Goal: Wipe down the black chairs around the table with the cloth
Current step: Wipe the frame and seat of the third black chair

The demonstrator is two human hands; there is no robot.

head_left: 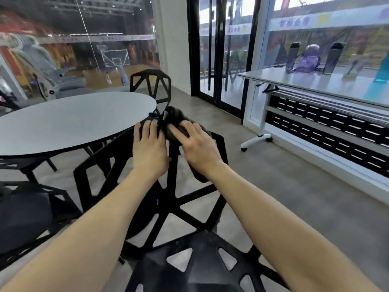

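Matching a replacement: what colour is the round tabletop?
Light grey round tabletop, plain; head view shows it best.

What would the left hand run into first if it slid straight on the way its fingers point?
Probably the round table. The left hand lies flat on the black chair back, fingers pointing up-frame toward the table's near rim; depth there is unclear.

dark cloth (177, 128) draped over black chair (130, 165) backrest

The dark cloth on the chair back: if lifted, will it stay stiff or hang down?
Probably floppy: the dark cloth bunches under the right hand and drapes over the chair back. It looks light and unlikely to slide by itself.
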